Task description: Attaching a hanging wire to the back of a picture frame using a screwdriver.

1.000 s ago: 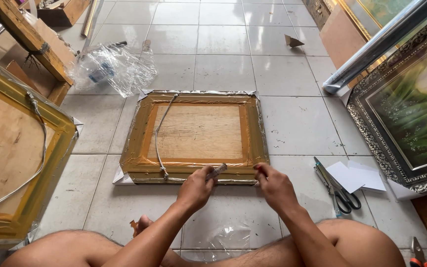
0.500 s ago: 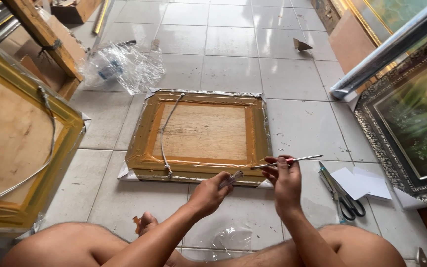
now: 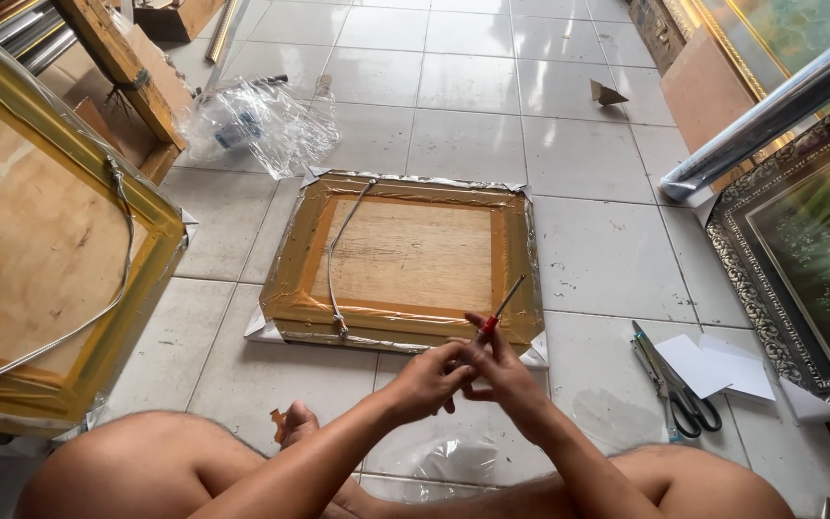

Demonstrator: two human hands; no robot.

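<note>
Hands meet just below the wrapped frame (image 3: 405,261): your right hand (image 3: 509,377) and left hand (image 3: 427,382) both grasp the screwdriver (image 3: 498,315).

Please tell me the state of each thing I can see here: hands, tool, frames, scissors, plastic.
Left hand: closed on the tool's handle end.
Right hand: closed on the same tool.
Thin red-handled metal tool: held tilted over the frame's near edge.
Plastic-wrapped gold picture frame: flat, back up, cord attached.
Black-handled scissors: shut, on tiles.
Clear plastic bag: crumpled.
</note>
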